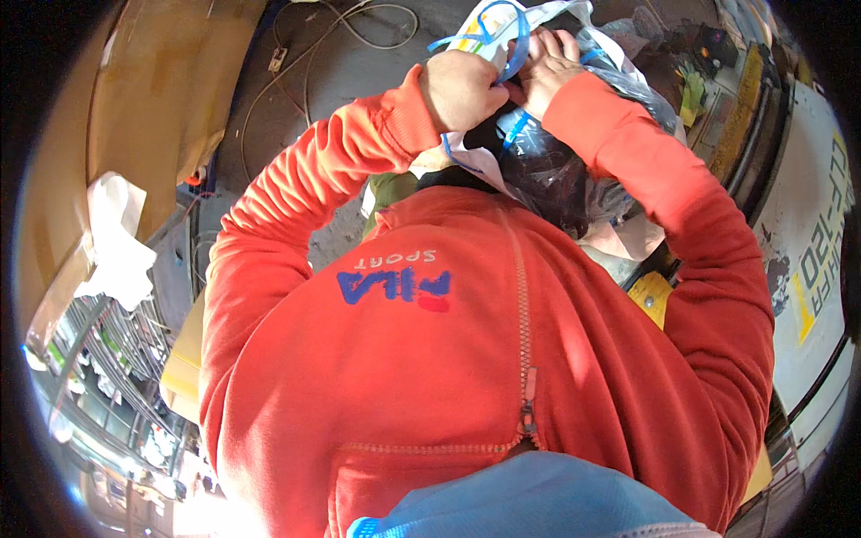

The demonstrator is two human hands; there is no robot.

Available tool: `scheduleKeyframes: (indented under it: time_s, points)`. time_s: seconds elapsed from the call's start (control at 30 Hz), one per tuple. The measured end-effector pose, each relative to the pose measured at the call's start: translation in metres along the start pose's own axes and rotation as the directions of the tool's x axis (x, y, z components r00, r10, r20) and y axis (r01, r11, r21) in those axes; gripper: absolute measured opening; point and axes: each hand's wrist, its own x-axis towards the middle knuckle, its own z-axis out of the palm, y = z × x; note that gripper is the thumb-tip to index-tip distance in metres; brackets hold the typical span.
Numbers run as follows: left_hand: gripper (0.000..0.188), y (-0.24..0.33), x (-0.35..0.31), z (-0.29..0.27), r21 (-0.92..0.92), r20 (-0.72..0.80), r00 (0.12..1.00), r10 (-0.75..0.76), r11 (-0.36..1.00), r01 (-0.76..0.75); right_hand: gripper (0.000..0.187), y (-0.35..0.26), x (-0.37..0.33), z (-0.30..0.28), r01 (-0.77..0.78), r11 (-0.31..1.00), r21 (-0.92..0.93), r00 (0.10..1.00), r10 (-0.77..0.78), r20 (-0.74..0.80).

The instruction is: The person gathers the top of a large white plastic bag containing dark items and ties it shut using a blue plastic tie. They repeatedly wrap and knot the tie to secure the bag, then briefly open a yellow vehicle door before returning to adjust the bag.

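- A person in a red zip jacket (502, 359) holds both arms raised, hands meeting at chest height over a bundle of bags.
- The left hand (462, 90) is curled into a fist, its grip pressed together around a blue strap (502, 40) that loops up over the knuckles, apparently to keep it taut.
- The right hand (552, 67) sits just beside it, touching, fingers pinching the same strap where it gathers; the fingertips are partly hidden.
- The strap runs round a white bag (529, 13) and a clear plastic bag (556, 166) of dark contents, hugged against the chest between the forearms, probably so the load stays put while both hands work.
- Nothing carries the bundle from below that I can see; it rests on the body.
- Below left, grey floor (359, 63) with loose cables (305, 72), and a white cloth (117, 233) on a brown board (161, 90).
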Motion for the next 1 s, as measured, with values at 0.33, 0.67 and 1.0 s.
scheduleKeyframes:
  time_s: [0.33,0.67,1.0]
  points:
    - [0.038,0.141,-0.046,-0.039,-0.761,0.052,0.998,0.020,0.648,0.027,0.057,-0.003,0.030,0.070,0.119,0.315,0.942,0.934,0.285,-0.213]
    - [0.047,0.169,-0.019,-0.053,-0.252,0.150,0.963,0.223,0.951,-0.181,0.026,0.008,-0.106,-0.043,0.460,-0.146,0.876,0.887,0.114,-0.447]
    - [0.050,0.181,0.003,-0.043,-0.267,0.274,0.955,0.110,0.963,-0.035,0.024,0.091,-0.222,-0.046,-0.228,0.415,0.881,0.517,0.818,-0.252]
